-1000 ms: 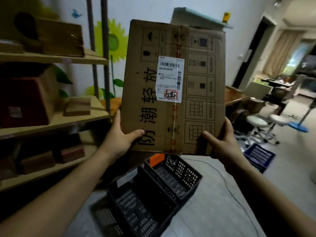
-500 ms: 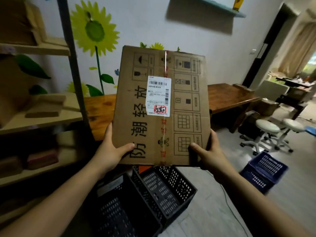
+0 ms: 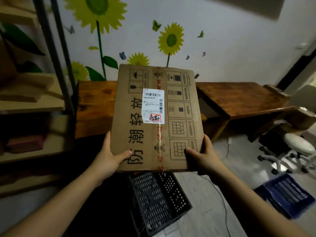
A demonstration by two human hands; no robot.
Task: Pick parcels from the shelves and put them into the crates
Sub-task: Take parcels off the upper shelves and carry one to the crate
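The cardboard parcel (image 3: 157,117) was held up in mid-air at the centre, its printed face and white shipping label (image 3: 153,106) toward the camera. The left hand (image 3: 109,155) grasped its lower left edge, thumb on the face; the right hand (image 3: 203,155) grasped the lower right edge likewise. Just below it, on the floor, stood a black crate (image 3: 157,200). A blue crate (image 3: 287,194) lay near right, shelves (image 3: 32,106) stood left, and a wooden table (image 3: 242,98) stood behind.

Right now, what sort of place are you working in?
Likely a makeshift parcel-sorting room, not a warehouse: a shelf rack of parcels, black crates on the floor, sunflower wall stickers and a wooden table.
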